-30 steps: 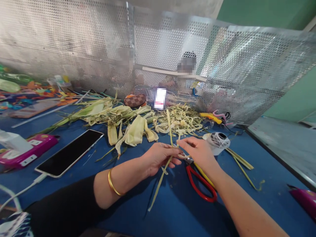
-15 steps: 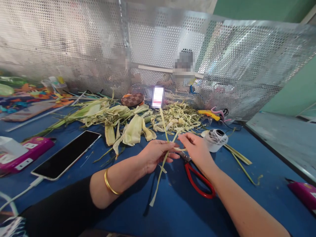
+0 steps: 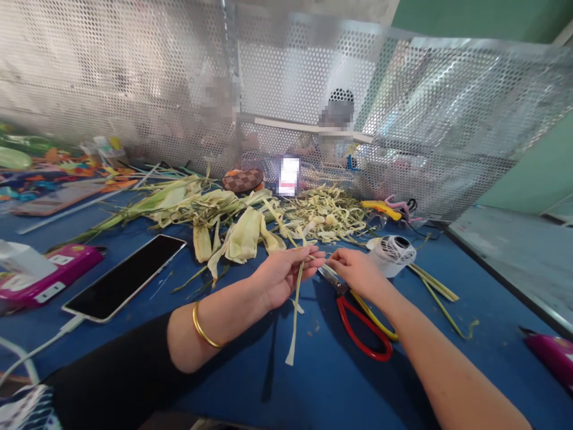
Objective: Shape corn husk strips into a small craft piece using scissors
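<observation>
The left hand (image 3: 289, 276) pinches a corn-husk strip (image 3: 293, 334), I cannot tell the right hand's (image 3: 358, 272) hold, and scissors (image 3: 342, 290) just beside that grip could snag the strip if it sags

The husk strip (image 3: 293, 334) is pale yellow-green, whitening at its lower end, against a deep blue tabletop (image 3: 331, 388), while the scissors (image 3: 341, 289) pair grey metal with one red handle and one yellow. Cream and light green mingle in the corn husks (image 3: 245, 236), and a brown checkerboard covers the pouch (image 3: 242, 181). The bangle (image 3: 202, 328) is gold, the sleeve (image 3: 120, 364) black, the power strip (image 3: 67, 272) magenta with white sockets, and the thread cone (image 3: 387, 260) white, crisscrossed over a dark top.
</observation>
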Tool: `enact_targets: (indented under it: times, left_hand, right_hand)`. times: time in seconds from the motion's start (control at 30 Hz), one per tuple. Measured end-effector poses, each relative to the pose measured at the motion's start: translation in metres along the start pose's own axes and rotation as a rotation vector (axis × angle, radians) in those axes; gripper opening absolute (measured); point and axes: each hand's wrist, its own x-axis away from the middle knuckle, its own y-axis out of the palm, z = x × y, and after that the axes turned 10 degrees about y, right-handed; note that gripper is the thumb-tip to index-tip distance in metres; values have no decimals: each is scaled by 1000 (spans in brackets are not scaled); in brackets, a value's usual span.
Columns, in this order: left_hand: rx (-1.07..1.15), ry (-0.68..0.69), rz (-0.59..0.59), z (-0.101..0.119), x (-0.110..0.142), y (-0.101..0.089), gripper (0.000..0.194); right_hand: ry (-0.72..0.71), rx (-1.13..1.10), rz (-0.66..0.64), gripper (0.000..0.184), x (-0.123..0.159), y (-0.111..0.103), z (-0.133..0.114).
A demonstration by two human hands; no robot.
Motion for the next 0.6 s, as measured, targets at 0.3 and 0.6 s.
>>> enact_targets:
  times: [0.3, 0.6]
  left_hand:
    - [-204, -9, -117, -11, 7, 3, 13]
    - [-374, -129, -197, -24, 12, 3, 27]
  right_hand:
    - [-313, -248, 598, 24, 21, -9, -10]
    - [-276, -602, 230, 18, 36, -3, -28]
